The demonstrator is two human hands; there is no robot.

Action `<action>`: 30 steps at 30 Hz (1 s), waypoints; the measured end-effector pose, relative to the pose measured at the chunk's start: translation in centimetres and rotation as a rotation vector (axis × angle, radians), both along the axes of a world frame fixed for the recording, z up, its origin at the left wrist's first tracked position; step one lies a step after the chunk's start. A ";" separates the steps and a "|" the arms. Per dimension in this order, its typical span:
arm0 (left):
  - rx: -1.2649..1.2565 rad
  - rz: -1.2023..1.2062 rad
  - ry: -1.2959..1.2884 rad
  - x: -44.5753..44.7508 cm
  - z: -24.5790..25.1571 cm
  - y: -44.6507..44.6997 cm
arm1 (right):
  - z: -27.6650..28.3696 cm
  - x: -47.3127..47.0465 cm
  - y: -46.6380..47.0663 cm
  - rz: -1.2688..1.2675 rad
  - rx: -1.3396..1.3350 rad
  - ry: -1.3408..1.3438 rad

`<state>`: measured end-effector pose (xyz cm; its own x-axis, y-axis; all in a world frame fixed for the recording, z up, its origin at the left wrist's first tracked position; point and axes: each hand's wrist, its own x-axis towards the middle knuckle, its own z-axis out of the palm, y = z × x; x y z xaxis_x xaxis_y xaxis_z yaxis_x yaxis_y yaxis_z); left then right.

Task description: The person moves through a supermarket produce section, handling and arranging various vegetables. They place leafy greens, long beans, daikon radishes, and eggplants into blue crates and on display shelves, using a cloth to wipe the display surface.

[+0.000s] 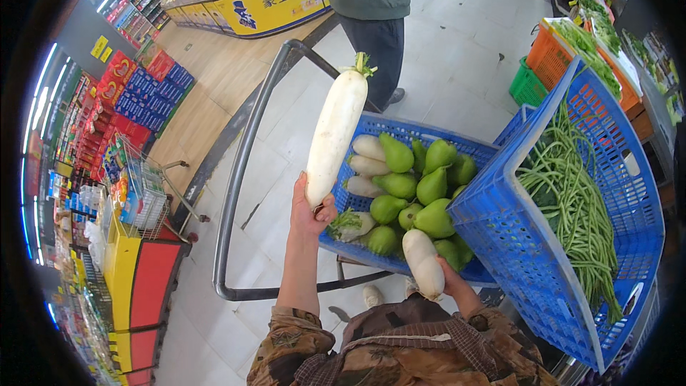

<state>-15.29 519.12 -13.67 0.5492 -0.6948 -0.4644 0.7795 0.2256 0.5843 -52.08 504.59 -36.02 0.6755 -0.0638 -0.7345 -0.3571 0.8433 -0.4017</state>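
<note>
A long white daikon radish (337, 131) stands nearly upright in my left hand (311, 209), its cut green top pointing away from me. My right hand (455, 281) grips a shorter white daikon (424, 262) at its side, partly hiding my fingers. Both hands are on the near side of a blue plastic crate (348, 250). Inside that crate, several green pear-shaped gourds (431, 185) are heaped. More daikons (370, 166) lie along its left end, and one with leafy stubs (351, 225) rests in the near left corner.
The cart's metal handle frame (249, 145) rises left of the crate. At right, a tilted blue crate (493, 214) holds long green beans (576, 209). A person (370, 27) stands just beyond the cart. A shopping trolley (144, 198) is at left; vegetable crates (552, 59) stand far right.
</note>
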 end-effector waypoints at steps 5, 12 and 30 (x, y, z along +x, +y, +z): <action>0.091 0.005 -0.021 0.1 -0.4 -0.4 | -1.8 -0.8 0.0 0.103 0.044 -0.025; 0.072 -0.052 -0.025 0.7 -0.8 -1.8 | -1.8 0.5 0.1 0.045 0.035 0.004; 0.109 -0.207 -0.075 -1.2 0.2 -4.5 | -0.4 1.1 0.0 0.085 0.019 0.087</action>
